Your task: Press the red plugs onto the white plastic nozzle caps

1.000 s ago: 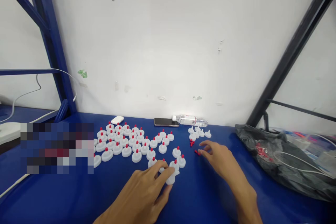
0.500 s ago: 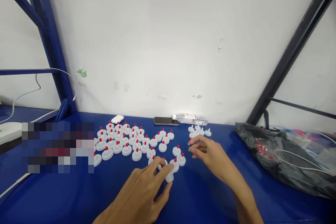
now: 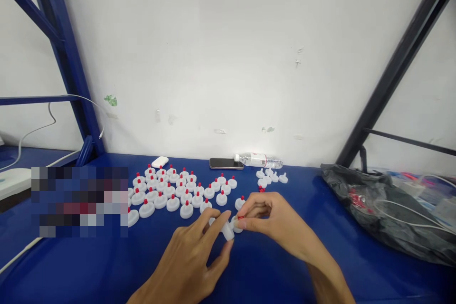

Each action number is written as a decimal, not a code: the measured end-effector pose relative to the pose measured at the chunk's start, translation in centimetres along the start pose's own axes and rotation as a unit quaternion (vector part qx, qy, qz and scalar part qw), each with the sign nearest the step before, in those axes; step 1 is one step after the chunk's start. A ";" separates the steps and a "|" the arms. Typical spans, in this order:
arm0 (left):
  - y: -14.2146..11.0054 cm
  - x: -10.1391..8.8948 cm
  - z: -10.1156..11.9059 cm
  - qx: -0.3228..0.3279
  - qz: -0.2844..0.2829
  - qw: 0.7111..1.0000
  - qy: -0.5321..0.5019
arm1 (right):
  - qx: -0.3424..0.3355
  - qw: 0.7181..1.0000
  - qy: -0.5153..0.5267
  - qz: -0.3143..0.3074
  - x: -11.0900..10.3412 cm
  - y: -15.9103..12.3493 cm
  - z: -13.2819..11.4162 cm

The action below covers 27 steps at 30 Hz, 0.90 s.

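My left hand (image 3: 194, 249) holds a white plastic nozzle cap (image 3: 228, 232) between thumb and fingers, tilted on its side with its spout toward the right. Close beside it, my right hand (image 3: 272, 221) is closed in a pinch on a small red tip cap (image 3: 241, 218). The fingers partly hide both pieces. On the blue table, left of and behind my hands, stand many white nozzle caps with red tips (image 3: 173, 203). Farther back on the right lie several white nozzle caps without tips (image 3: 262, 182), with some loose red tip caps (image 3: 261, 189) in front.
Along the wall lie a white case (image 3: 160, 162), a phone (image 3: 226, 164) and a clear water bottle (image 3: 259, 159) on its side. A black plastic bag (image 3: 388, 223) with red pieces sits at the right. Blue frame posts (image 3: 73, 52) and white cables stand left.
My right hand has moved left and toward me, from beside the loose red tip caps to the nozzle cap in my left hand. My left hand has barely moved.
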<state>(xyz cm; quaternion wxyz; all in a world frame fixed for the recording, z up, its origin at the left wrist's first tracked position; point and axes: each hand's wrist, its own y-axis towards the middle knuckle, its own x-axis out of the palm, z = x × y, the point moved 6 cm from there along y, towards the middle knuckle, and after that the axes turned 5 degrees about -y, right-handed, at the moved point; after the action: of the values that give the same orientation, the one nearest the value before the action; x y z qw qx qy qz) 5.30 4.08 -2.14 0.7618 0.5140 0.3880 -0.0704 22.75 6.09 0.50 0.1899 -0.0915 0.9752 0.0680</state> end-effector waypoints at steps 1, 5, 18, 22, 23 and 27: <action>0.0 -0.1 0.1 0.005 0.007 1.000 -0.001 | 0.001 1.000 0.007 -0.002 0.0 0.0 0.0; 0.1 -0.6 0.3 0.015 0.027 0.999 -0.011 | 0.003 0.997 0.063 -0.043 0.1 -0.4 0.0; 0.7 -2.7 1.1 0.079 0.094 0.992 -0.022 | -0.025 0.971 0.160 -0.174 3.1 -1.1 -1.4; 0.3 -2.5 0.7 0.059 0.096 0.993 -0.031 | -0.018 0.974 0.169 -0.147 3.6 -0.6 -1.6; 0.2 -2.4 0.7 0.057 0.092 0.994 -0.033 | -0.014 0.975 0.172 -0.138 3.6 -0.5 -1.5; 0.4 -2.3 0.9 0.067 0.091 0.993 -0.041 | 0.003 0.977 0.183 -0.111 3.8 -0.3 -1.3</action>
<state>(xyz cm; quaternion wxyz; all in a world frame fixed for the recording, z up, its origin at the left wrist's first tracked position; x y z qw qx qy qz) 4.39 2.83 -0.21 0.7441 0.5938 0.3026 -0.0475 18.89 5.02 0.17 0.0148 -0.2095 0.9773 0.0260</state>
